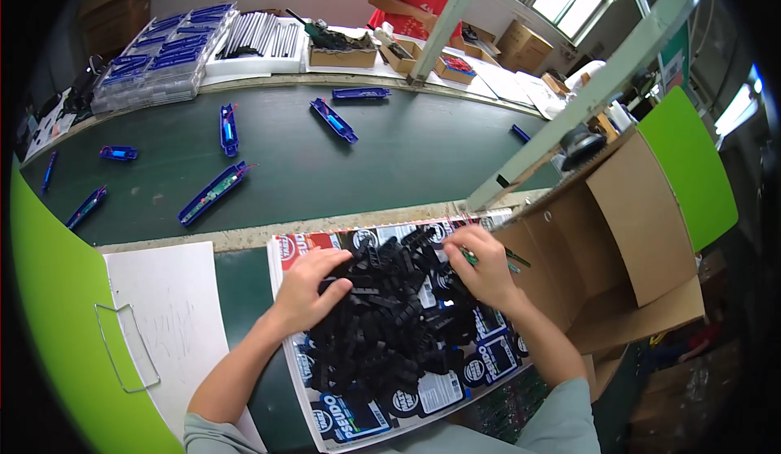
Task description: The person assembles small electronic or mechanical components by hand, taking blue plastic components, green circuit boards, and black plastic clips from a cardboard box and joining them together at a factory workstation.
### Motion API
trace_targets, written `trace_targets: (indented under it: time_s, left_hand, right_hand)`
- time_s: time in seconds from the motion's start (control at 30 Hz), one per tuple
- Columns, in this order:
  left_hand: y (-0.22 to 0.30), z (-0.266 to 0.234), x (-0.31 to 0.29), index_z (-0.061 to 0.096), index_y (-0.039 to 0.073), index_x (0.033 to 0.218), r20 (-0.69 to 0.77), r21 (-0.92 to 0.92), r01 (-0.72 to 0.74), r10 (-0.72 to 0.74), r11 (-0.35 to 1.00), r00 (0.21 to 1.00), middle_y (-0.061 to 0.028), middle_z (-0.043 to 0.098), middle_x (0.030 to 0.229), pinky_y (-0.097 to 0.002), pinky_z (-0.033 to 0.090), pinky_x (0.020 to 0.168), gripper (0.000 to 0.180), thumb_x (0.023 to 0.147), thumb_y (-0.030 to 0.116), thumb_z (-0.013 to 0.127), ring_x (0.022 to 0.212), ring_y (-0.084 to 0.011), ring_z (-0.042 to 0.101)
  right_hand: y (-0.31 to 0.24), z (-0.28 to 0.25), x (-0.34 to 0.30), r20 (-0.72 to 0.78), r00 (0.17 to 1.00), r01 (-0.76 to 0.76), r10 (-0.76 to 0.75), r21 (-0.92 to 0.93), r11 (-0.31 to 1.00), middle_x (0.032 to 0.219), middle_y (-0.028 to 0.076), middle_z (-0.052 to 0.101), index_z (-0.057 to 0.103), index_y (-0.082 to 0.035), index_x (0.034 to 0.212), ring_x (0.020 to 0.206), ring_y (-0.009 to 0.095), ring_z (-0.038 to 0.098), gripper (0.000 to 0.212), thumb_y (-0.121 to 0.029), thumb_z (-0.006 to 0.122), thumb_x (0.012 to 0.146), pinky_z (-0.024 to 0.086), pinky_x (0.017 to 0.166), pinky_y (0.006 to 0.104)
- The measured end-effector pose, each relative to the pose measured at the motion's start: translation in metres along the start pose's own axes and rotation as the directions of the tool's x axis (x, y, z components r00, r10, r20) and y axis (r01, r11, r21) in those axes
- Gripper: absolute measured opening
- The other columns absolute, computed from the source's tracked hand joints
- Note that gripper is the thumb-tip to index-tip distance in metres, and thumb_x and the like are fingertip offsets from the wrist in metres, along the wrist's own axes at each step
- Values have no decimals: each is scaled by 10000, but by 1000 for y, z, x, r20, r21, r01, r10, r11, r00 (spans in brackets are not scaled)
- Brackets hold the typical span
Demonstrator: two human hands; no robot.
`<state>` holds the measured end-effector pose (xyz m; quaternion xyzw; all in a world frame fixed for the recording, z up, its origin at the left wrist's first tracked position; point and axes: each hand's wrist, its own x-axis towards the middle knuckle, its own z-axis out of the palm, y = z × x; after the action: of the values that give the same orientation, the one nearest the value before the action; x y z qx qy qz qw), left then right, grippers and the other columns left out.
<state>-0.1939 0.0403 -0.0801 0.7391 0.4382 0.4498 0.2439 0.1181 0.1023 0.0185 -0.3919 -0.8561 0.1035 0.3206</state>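
A heap of small black plastic parts [390, 316] lies on a stack of printed sheets [358, 421] in front of me. At the heap's upper left, my left hand [307, 290] curls its fingers and thumb around a dark plastic part, mostly hidden by the hand and merging with the heap. Over the upper right corner of the sheets, my right hand [484, 267] is closed in a pinch. A small green circuit board [469, 255] shows at its fingertips, with thin reddish wires above. Another slim green piece shows beyond that hand.
Blue housings, one with a circuit board [213, 194], lie scattered on the dark green belt [277, 161]. An open cardboard box [569, 251] stands at right beside a slanting metal post [561, 120]. Stacked trays [154, 72] sit behind; a person in red works opposite.
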Motion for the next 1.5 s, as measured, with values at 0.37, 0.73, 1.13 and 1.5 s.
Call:
trace_targets:
  time_s: [0.37, 0.73, 1.13, 1.5]
  left_hand:
    - [2, 2, -1, 650, 19, 1276, 18, 37, 17, -18, 999, 1000, -182, 648, 1319, -486, 416, 1117, 466, 955, 356, 683, 1257, -368, 587]
    - [3, -3, 8, 672, 9, 1226, 60, 39, 45, -47, 998, 997, -168, 661, 1304, -492, 437, 1099, 433, 889, 271, 743, 1233, -365, 607]
    - [14, -2, 8, 640, -17, 1274, 50, -239, 268, -263, 933, 963, -160, 678, 1263, -386, 453, 1054, 370, 993, 223, 626, 1198, -280, 627]
    - [76, 17, 31, 520, 21, 1419, 116, -820, 350, -466, 454, 877, -78, 674, 1235, -308, 532, 919, 493, 1106, 389, 418, 1063, -145, 655]
  right_hand:
    - [157, 146, 249, 265, 936, 41, 231, -734, 678, 1340, 143, 593, 733, -27, 1043, 1127, 336, 645, 198, -107, 632, 893, 539, 942, 465]
    - [143, 244, 328, 324, 912, 22, 251, -651, 759, 1371, 125, 581, 733, -34, 1122, 1241, 320, 604, 264, -106, 589, 913, 538, 983, 467]
    - [57, 86, 173, 80, 939, 344, -336, -310, 886, 1279, 204, 599, 633, 109, 1088, 1126, 361, 618, 246, -16, 576, 884, 519, 962, 434]
    - [-58, 22, 4, 302, 694, 719, -653, -247, 650, 1110, 62, 590, 734, -10, 990, 1033, 205, 574, 234, -156, 648, 830, 494, 887, 337]
